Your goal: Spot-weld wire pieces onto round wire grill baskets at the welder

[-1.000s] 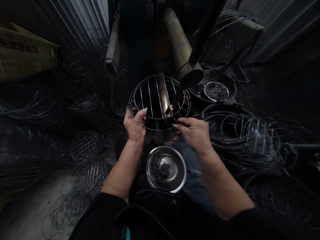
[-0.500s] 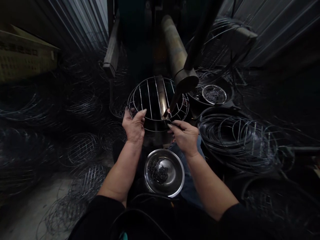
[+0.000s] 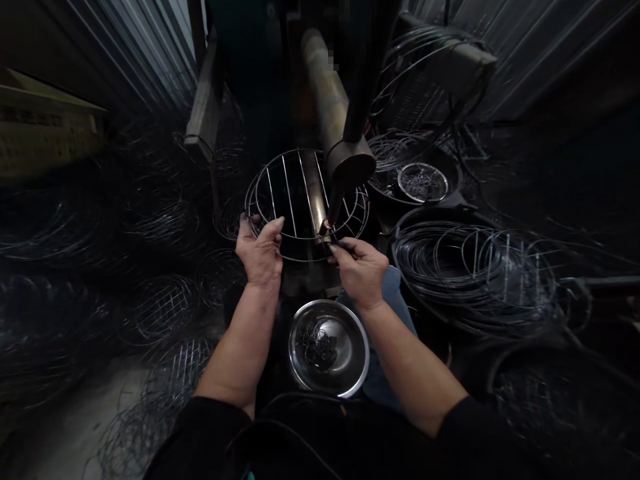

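A round rack of thin metal wire [image 3: 289, 197], with parallel bars inside a double ring, lies around the lower metal bar [image 3: 314, 189] of a machine. My left hand [image 3: 261, 252] grips the rack's near left rim, thumb on top. At the near rim, my right hand [image 3: 361, 272] pinches a small dark metal piece, mostly hidden by the fingers. Just above those fingertips is a copper-coloured tip [image 3: 327, 227], below the machine's thick upper cylinder [image 3: 334, 100]. A shiny steel bowl [image 3: 345, 340] with small dark wire pieces sits below, between my forearms.
On the right, a large dark pan holds coiled wire and wire racks [image 3: 440, 267]. Behind it stands a smaller bowl of metal bits [image 3: 424, 183]. Wire racks [image 3: 167, 303] pile up on the left floor. A wooden beam [image 3: 204, 107] juts out at upper left.
The view has shifted, so the machine appears further left. My right fingertips have come a little closer to the rack's near rim and the copper-coloured tip. My left hand keeps its hold.
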Demonstrator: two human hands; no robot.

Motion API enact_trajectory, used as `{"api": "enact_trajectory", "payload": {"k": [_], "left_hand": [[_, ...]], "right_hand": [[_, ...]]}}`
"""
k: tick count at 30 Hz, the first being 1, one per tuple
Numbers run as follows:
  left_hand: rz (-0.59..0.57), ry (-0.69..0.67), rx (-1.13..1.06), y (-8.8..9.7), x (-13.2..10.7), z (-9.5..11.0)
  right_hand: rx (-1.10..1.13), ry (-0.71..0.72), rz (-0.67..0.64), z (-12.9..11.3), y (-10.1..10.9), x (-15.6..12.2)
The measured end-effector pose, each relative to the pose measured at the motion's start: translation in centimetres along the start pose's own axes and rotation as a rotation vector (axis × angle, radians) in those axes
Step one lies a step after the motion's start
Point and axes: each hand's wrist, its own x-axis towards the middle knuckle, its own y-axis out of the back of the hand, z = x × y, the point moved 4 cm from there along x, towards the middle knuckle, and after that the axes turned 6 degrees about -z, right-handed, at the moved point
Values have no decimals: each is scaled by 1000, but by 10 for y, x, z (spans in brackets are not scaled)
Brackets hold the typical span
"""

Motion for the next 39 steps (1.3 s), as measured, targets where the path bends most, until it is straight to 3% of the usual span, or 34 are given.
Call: {"api": "enact_trajectory", "payload": {"k": [23,31,39], "left_hand": [[5,95,-41,-1,16,-7],[6,87,-40,0,19,-10],[-29,64,-1,0,23,-9]], "right_hand": [[-3,2,36,-1,-7,7],[-131,31,-238,-6,6,16],[-39,20,-269,-12,4,23]]}}
